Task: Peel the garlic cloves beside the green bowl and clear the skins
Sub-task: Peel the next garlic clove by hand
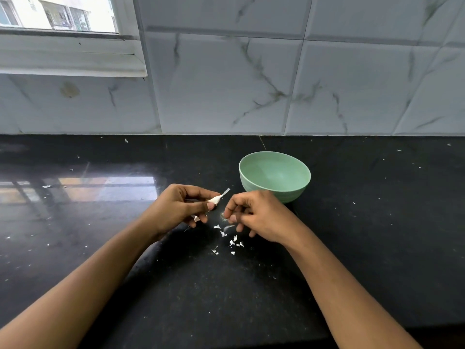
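Note:
My left hand [180, 207] pinches a white garlic clove [215, 199] between thumb and forefinger, a strip of skin sticking up from its tip. A second pale piece shows under its lower fingers. My right hand [254, 215] hovers just right of the clove, fingers curled, thumb and forefinger pinching a thin scrap of skin [222, 215]. Several white skin bits [232, 241] lie on the black counter below both hands. The green bowl [274, 176] stands just behind my right hand and looks empty.
The black stone counter [364, 222] carries small white flecks across its surface. A tiled wall [276, 84] rises at the back, with a window [63, 16] at the upper left. The counter's front edge runs along the bottom.

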